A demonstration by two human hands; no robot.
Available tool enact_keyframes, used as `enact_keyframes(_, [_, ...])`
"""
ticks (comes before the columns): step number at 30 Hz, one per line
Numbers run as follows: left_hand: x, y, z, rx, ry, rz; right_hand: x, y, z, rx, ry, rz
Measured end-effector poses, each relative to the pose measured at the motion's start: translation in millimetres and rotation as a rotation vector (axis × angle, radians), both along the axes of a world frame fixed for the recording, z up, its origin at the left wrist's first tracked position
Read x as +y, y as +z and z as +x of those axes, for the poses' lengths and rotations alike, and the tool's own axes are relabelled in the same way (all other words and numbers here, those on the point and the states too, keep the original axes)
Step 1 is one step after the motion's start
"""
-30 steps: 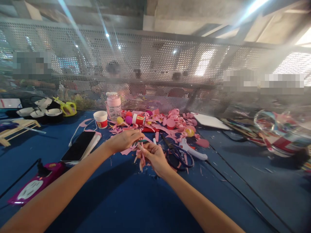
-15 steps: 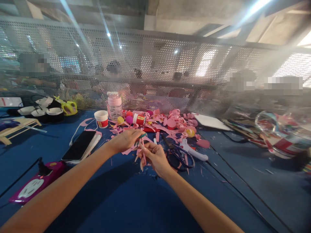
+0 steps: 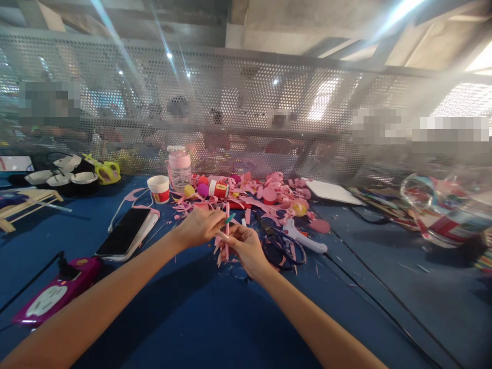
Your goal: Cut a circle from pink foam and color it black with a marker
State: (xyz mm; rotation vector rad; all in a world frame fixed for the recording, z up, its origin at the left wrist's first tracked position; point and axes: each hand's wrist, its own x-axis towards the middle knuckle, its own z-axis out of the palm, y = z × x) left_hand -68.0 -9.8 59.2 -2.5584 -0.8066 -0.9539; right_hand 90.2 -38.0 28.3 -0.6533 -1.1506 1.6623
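Observation:
My left hand (image 3: 200, 225) is closed, its fingertips pinching around a narrow pink strip (image 3: 227, 210) that stands nearly upright. A teal tip, perhaps a painted nail, crosses the strip at those fingers. Lower down, my right hand (image 3: 246, 249) grips the same strip between thumb and curled fingers. Just right of that hand lie dark-handled scissors (image 3: 282, 249) and a white glue gun (image 3: 305, 240) with a black cord. Behind both hands spreads a heap of pink cut pieces (image 3: 274, 182).
A white paper cup (image 3: 158, 188) and pink-lidded bottle (image 3: 179, 166) stand at the back, near a tipped red cup (image 3: 219, 189). On the left are a phone (image 3: 125, 230) and purple power strip (image 3: 57, 294). A clear plastic container (image 3: 453, 220) is at right, before a perforated metal screen (image 3: 238, 92).
My left fingers have shifted their pinch, and more of the pink strip now shows upright above them. My right hand stays nearly in place. The view has shifted slightly.

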Motion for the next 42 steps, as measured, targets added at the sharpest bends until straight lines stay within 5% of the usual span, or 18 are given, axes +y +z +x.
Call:
enact_keyframes(15, [3, -2.1, -1, 0.050, 0.085, 0.199, -1, 10.1, -1, -0.005, 0.013, 0.015])
enact_keyframes(25, [24, 22.0, -41, -0.218, 0.392, 0.082, -3, 3.8, -3, -0.006, 0.060, -0.010])
enact_keyframes(42, [5, 27.0, -11, -0.185, 0.072, -0.550, -1, 5.0, -1, -0.021, -0.009, -0.039])
